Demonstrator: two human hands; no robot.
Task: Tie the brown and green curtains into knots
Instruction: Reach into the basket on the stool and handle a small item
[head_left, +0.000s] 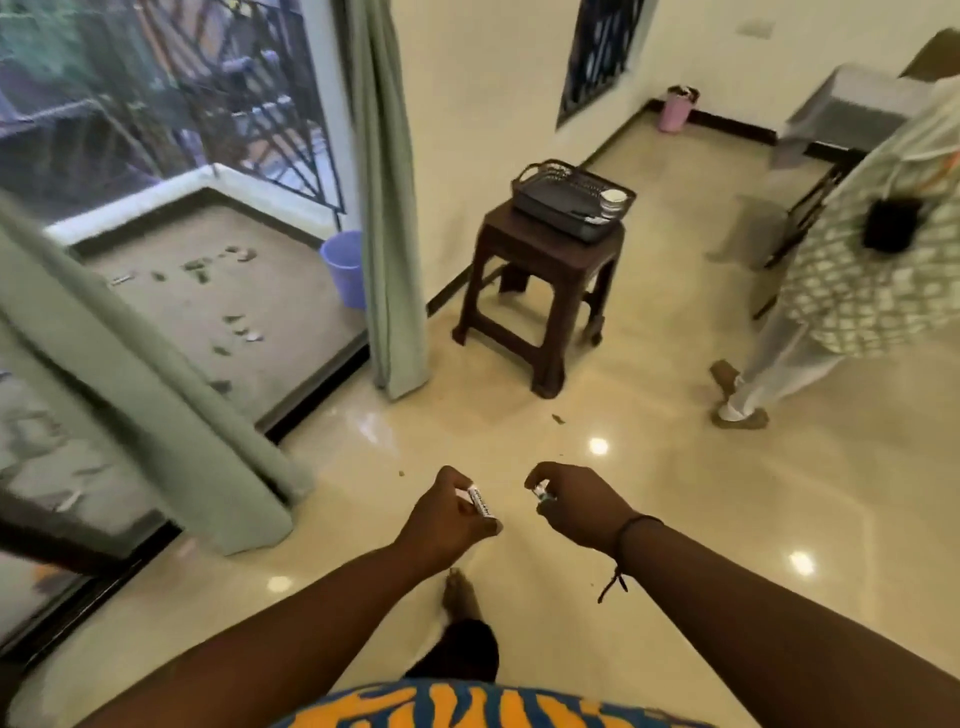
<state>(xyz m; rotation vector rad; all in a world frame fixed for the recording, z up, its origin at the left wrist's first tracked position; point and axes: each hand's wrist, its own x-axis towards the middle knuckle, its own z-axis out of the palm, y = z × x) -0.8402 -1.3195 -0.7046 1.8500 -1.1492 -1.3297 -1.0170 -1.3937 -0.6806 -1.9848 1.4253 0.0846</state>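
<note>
2 green curtain panels are in view and we find neither knotted. 1 green curtain hangs straight at upper centre of the frame, beside the open balcony doorway, its hem near the floor. The other green panel slants across the left of the frame, its lower end resting on the tiled floor. We see no brown curtain anywhere, so that part of the task cannot be assessed. We judge the work not yet begun on what is visible.

Both hands sit at lower centre, well apart from either panel. Our left hand has its fingers curled round a small white cylindrical item with printing on it. Our right hand pinches a small object; blur makes it hard to name, possibly a cap. Both hands would need freeing before any tying.

Upper ends of both panels are cut off by the frame edge. Another person stands at right, partly cut off, near a dark stool bearing a basket.
</note>
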